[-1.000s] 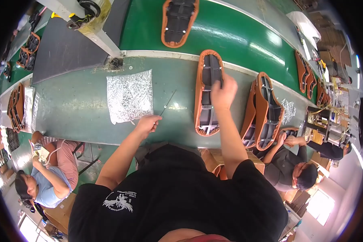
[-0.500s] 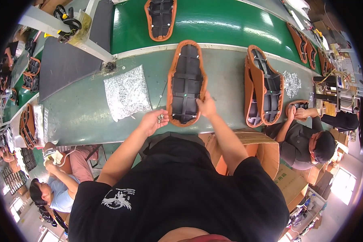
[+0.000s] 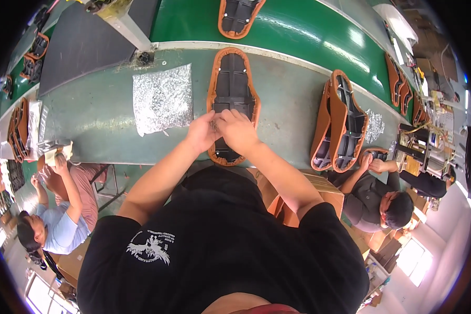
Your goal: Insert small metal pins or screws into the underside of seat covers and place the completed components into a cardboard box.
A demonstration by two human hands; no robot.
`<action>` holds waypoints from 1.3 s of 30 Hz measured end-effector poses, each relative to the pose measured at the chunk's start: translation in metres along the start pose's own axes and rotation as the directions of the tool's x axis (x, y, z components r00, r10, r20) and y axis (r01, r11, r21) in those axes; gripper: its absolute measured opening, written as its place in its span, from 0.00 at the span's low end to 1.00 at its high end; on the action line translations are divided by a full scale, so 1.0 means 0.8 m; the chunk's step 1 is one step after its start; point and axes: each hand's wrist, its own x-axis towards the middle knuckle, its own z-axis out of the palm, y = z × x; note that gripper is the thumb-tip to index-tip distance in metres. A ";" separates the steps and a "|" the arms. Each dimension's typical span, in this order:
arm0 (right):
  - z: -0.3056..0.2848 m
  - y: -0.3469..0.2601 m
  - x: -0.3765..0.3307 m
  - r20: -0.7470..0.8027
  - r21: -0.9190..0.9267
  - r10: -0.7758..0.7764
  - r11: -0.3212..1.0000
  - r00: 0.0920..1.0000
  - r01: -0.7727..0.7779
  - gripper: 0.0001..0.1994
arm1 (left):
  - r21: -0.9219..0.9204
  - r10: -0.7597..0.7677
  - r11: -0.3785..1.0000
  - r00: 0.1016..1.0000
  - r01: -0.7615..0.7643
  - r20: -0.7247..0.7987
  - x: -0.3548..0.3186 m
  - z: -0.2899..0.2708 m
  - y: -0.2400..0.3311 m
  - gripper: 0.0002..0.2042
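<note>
A long padded panel [image 3: 234, 82] lies on the bench in front of me, with a brown gathered rim around a ribbed black back. Over its lower half, my left hand [image 3: 199, 136] is cupped round several small metal pieces [image 3: 214, 126] that look like nuts. My right hand [image 3: 237, 132] meets it there, fingers bent together at the left palm. Whatever its fingertips pinch is hidden. Left of the panel is a clear bag [image 3: 163, 99] full of small shiny metal parts.
Two similar brown panels [image 3: 341, 123] lean together on the right, beside a pile of shiny parts [image 3: 373, 126]. Another panel [image 3: 239, 18] lies on the green conveyor [image 3: 298, 29] beyond. Co-workers sit at left [image 3: 63, 220] and right [image 3: 371, 204]. A cardboard box [image 3: 319, 186] stands by my right arm.
My right hand has left the panel's right rim and come to my left palm. The left hand has shifted over the panel. On the conveyor, the far panel has moved right.
</note>
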 end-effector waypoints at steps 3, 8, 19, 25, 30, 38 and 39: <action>0.006 0.017 0.028 0.028 -0.010 -0.188 0.982 0.982 0.188 0.09 | -0.056 0.016 0.998 0.998 -0.019 -0.055 0.010 0.004 0.017 0.17; -0.004 0.024 0.080 -0.040 0.394 0.063 0.918 0.997 -0.042 0.04 | -0.043 0.117 0.992 0.993 -0.116 0.022 0.015 -0.008 0.043 0.14; 0.065 0.170 0.202 0.114 0.292 0.389 0.866 0.914 -0.405 0.06 | 0.185 0.068 0.980 0.996 -0.077 0.053 0.016 -0.038 0.048 0.12; 0.077 0.173 0.217 0.081 0.155 0.229 0.959 0.970 -0.239 0.06 | 0.203 0.048 0.978 0.999 -0.048 0.003 0.014 -0.044 0.040 0.12; 0.079 0.175 0.223 0.082 0.016 0.114 0.993 0.990 -0.116 0.07 | 0.193 0.048 0.980 0.998 -0.054 0.036 0.020 -0.043 0.042 0.12; 0.064 0.158 0.234 0.394 -0.356 -0.067 0.908 0.916 0.220 0.11 | 0.195 0.050 0.979 0.998 -0.056 0.034 0.020 -0.048 0.037 0.11; 0.063 0.155 0.235 0.395 -0.356 -0.066 0.909 0.916 0.219 0.11 | 0.196 0.058 0.979 0.998 -0.063 0.029 0.021 -0.047 0.037 0.11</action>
